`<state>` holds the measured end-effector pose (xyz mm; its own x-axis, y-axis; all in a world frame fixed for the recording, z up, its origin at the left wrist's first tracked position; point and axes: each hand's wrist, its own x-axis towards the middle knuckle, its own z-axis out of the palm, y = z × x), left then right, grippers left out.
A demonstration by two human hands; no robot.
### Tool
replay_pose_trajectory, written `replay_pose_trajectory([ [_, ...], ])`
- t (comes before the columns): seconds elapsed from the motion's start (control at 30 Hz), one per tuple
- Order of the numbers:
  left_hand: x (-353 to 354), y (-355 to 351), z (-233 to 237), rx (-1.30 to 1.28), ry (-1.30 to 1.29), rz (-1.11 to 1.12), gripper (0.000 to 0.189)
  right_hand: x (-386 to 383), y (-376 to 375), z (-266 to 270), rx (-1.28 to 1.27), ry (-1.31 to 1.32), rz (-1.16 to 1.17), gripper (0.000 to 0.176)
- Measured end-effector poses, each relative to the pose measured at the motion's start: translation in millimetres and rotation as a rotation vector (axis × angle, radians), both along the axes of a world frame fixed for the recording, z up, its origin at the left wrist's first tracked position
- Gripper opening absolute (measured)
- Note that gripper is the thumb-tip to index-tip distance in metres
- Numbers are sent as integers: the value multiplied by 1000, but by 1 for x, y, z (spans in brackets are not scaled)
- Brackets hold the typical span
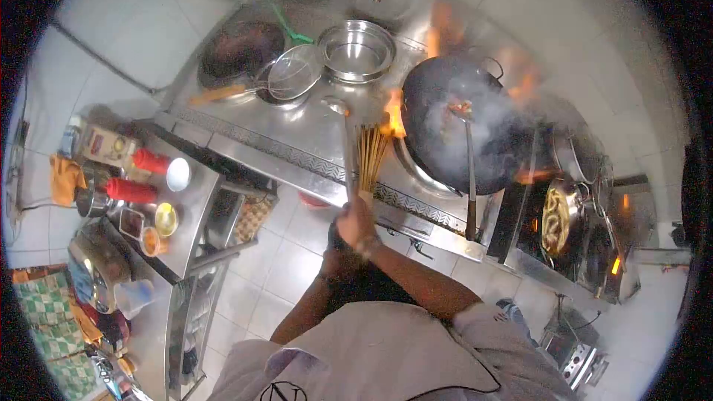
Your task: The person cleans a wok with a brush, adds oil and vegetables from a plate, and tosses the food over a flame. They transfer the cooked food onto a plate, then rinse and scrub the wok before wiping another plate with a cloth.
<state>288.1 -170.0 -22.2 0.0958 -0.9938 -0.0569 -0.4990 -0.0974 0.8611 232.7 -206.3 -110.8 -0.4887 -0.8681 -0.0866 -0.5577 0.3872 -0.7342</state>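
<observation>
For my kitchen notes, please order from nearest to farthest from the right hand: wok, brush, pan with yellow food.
From the right hand:
1. Brush, in its grip.
2. Wok, ahead, right side.
3. Pan with yellow food, far right, past the wok.

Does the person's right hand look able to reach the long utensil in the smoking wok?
Probably yes: the long utensil juts past the near rim of the wok, nothing across it. The right hand seems closed on the bamboo brush and may need freeing first.
</observation>
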Motion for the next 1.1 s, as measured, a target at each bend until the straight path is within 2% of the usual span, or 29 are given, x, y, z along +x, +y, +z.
replay_pose_trajectory([
  [0.03, 30, -3, -76, 241, 109, -207, 24, 6, -17, -14, 4, 3, -7, 58],
  [0.07, 64, -4, -158, 624, 304, -417, 20, 11, -32, -33, 4, 125, -18, 64],
  [0.1, 89, 2, -222, 978, 572, -404, 16, 12, -44, -51, 3, 251, -28, 69],
  [0.13, 116, 11, -287, 1261, 773, -301, 15, 10, -53, -70, 7, 253, -34, 69],
  [0.17, 113, 6, -258, 1266, 769, -305, 15, 9, -61, -90, 16, 309, -13, 73],
  [0.2, 104, -2, -196, 813, 238, -679, 18, 8, -64, -101, 26, 366, 4, 77],
  [0.23, 98, -5, -159, 300, -281, -973, 21, 7, -60, -94, 35, 367, -7, 77],
  [0.27, 101, -2, -162, 301, -280, -989, 21, 5, -53, -73, -21, 418, 6, 78],
  [0.33, 108, 9, -168, 825, 224, -694, 25, -7, -27, 0, -43, 464, 69, 81],
  [0.37, 106, 11, -166, 817, 230, -710, 25, -24, 0, 33, -13, 460, 123, 82],
  [0.43, 101, 23, -157, 332, 323, -928, 29, -89, 77, -23, 334, 363, -292, 84],
  [0.47, 90, 23, -134, 322, 329, -943, 29, -113, 99, 40, 311, 663, -292, 82],
  [0.5, 72, 22, -96, 628, 971, -726, 32, -132, 119, 109, 287, 963, -286, 81],
  [0.53, 52, 20, -72, 919, 1587, -424, 35, -160, 145, 97, 353, 913, -335, 75],
  [0.57, 28, 18, -98, 1041, 1761, -714, 38, -185, 166, 70, 416, 858, -389, 70],
  [0.6, 6, 22, -124, 1167, 1914, -1009, 41, -211, 178, 37, 420, 634, -311, 63],
  [0.63, -19, 25, -112, 1172, 1903, -1030, 41, -235, 180, 19, 407, 415, -233, 57],
  [0.67, -62, 29, -88, 1211, 1609, -925, 40, -234, 177, 43, 300, 389, -219, 41],
  [0.7, -92, 33, -70, 1230, 1325, -782, 40, -251, 189, 37, 255, 499, -221, 25],
  [0.73, -119, 31, -57, 1218, 1047, -638, 42, -253, 195, 71, 294, 511, -226, 22],
  [0.77, -140, 28, -57, 1154, 1033, -665, 42, -248, 204, 127, 341, 522, -223, 20],
  [0.8, -159, 26, -62, 1093, 1019, -688, 41, -245, 211, 165, 501, 552, -169, 20],
  [0.87, -195, 14, -61, 1026, 1054, -661, 39, -233, 213, 216, 483, 608, -174, 19],
  [0.9, -206, 12, -61, 962, 1095, -623, 36, -228, 212, 224, 473, 667, -168, 19],
  [0.97, -222, 13, -41, 953, 1048, -544, 31, -256, 195, 160, 425, 894, 76, 19],
  [1.0, -228, 12, -31, 927, 1026, -472, 26, -252, 187, 143, 416, 892, 60, 19],
  [1.03, -232, 9, -43, 921, 1018, -485, 26, -244, 178, 131, 378, 801, -44, 19],
  [1.1, -239, -4, -89, 930, 985, -642, 18, -237, 184, 128, 333, 705, -157, 19],
])
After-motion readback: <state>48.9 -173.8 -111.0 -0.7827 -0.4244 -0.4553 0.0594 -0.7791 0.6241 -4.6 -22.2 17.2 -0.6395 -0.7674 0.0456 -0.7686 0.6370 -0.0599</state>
